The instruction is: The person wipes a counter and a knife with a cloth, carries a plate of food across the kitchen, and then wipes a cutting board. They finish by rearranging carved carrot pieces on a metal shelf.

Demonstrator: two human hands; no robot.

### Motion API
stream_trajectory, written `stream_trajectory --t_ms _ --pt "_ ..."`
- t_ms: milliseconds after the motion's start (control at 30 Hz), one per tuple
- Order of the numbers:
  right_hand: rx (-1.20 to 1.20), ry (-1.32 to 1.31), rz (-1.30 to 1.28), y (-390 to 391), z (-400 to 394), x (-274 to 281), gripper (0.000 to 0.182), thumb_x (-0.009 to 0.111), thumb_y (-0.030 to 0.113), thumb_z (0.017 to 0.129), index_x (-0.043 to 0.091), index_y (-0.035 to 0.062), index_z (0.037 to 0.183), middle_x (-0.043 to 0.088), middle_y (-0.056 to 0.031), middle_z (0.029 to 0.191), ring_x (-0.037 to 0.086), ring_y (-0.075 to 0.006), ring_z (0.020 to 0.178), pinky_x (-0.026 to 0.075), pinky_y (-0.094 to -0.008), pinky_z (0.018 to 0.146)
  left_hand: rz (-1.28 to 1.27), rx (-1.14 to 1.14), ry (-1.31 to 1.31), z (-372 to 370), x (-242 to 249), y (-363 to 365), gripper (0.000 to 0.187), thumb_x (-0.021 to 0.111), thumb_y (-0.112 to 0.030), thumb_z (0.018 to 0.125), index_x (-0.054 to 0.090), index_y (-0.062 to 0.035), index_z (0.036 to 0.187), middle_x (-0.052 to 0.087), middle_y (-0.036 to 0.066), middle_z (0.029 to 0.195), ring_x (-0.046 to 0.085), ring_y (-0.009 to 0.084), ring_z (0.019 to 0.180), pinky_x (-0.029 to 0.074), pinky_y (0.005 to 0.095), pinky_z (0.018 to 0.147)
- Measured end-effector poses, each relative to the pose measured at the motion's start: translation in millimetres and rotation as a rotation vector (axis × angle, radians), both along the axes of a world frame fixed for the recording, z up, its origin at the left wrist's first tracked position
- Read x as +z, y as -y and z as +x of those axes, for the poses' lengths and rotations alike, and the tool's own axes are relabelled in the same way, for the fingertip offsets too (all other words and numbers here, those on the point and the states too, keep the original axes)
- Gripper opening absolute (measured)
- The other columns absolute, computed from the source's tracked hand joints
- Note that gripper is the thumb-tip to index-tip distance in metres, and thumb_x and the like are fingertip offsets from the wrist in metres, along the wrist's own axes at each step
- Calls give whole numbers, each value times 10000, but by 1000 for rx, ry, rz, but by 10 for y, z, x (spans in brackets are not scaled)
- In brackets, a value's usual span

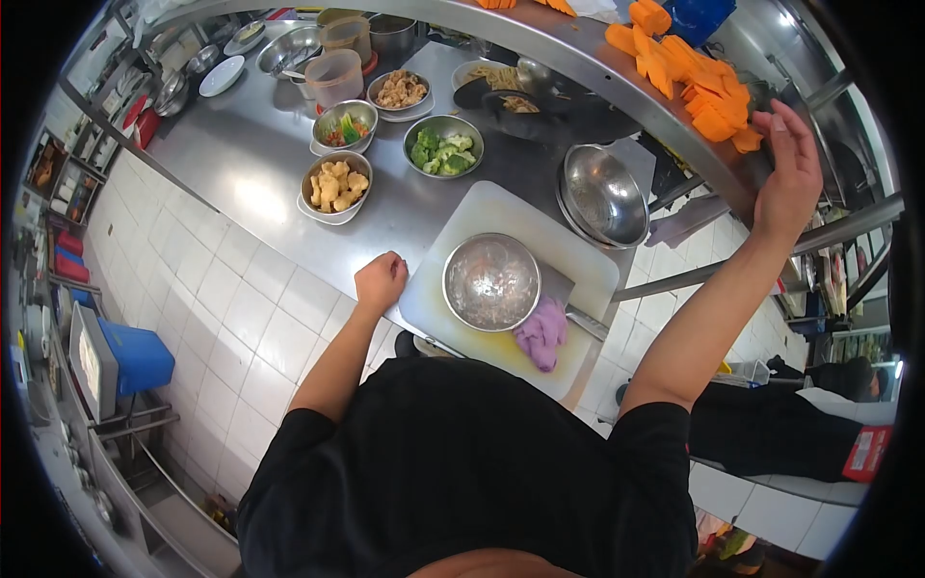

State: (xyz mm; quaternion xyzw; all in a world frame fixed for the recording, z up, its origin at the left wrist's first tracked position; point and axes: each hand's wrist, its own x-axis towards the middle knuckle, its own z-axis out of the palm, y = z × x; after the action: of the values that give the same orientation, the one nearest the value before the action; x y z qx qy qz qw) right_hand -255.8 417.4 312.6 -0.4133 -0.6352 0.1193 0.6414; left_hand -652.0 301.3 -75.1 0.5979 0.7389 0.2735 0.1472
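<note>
My left hand [383, 281] is curled closed at the counter's front edge, just left of the white cutting board [487, 207]. No object shows in it. My right hand [792, 171] is raised at the shelf on the right, fingers stretched out beside a pile of sliced carrots [708, 91]. On the cutting board stands an empty steel bowl [492, 281], wet inside. Against its right side lies a crumpled purple cloth [542, 335]. A knife [586, 324] also lies there, its blade partly hidden by the bowl and cloth.
Bowls of broccoli [444, 150], fried yellowish pieces [337, 186], mixed vegetables [345, 129] and chopped meat-like pieces [400, 91] stand on the steel counter [246, 164]. Stacked steel bowls [605, 196] sit at its right edge. The metal shelf [578, 58] crosses above the counter's back.
</note>
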Motion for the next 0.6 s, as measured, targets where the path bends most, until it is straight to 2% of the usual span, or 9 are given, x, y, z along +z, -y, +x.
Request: stream_trajectory --t_ms 600 --pt "-39 48 -3 -17 63 -15 273 617 192 941 635 -8 1126 681 -96 961 609 -129 929 434 -262 905 33 -6 28 -6 -27 3 143 609 -248 827 630 -112 789 640 61 699 629 270 643 492 388 592"
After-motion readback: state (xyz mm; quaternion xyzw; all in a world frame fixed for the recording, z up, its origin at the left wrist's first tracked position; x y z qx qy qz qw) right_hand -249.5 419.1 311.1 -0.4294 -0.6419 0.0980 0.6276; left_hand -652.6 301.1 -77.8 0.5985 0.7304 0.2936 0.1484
